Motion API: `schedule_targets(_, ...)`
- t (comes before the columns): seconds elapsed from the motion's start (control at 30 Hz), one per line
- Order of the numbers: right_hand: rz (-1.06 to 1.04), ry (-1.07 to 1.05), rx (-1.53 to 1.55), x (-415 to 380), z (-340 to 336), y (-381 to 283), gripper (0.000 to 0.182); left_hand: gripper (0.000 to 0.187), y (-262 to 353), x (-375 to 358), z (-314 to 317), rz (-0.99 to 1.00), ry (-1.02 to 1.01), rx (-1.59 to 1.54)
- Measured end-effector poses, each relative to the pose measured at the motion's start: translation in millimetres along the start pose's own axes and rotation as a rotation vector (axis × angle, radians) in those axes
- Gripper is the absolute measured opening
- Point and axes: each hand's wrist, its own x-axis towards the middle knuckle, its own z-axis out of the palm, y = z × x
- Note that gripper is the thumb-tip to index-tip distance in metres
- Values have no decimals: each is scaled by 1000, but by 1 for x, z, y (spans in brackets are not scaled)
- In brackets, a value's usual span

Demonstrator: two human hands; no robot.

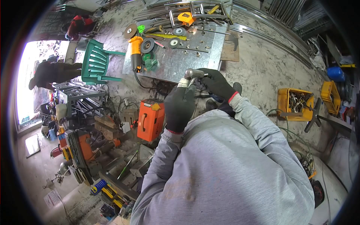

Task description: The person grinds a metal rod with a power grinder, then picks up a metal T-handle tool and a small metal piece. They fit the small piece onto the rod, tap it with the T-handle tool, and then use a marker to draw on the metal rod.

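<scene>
Both hands wear black gloves and meet at the near edge of the metal table (202, 62). A short silvery metal cylinder (193, 73) lies between them. My left hand (180, 107) is closed around a whitish piece just below the cylinder; its exact shape is partly hidden by the fingers. My right hand (218, 84) grips the right end of the metal cylinder. On the table behind them are a yellow angle grinder (135, 50), grinding discs (147, 45), a yellow ruler (167, 36) and an orange tape measure (186, 18).
A green chair (95, 62) stands left of the table, with a person (56, 71) beyond it. An orange machine (150, 120) sits below the table. Yellow crates (296, 116) are at the right. Metal tubes (273, 39) lie on the floor, upper right.
</scene>
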Motion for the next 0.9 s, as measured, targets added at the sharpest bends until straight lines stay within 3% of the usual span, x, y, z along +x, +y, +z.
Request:
schedule_targets(0.37, -11, 5, 6, 1, 1, 4, 40, 16, -2, -2, -3, 6, -20, 37)
schedule_targets(0.47, -110, 27, 13, 3, 3, 6, 43, 16, 2, 0, -6, 12, -42, 45)
schedule_targets(0.9, -19, 40, 22, 1, 3, 8, 43, 18, 0, 5, -8, 7, -31, 55)
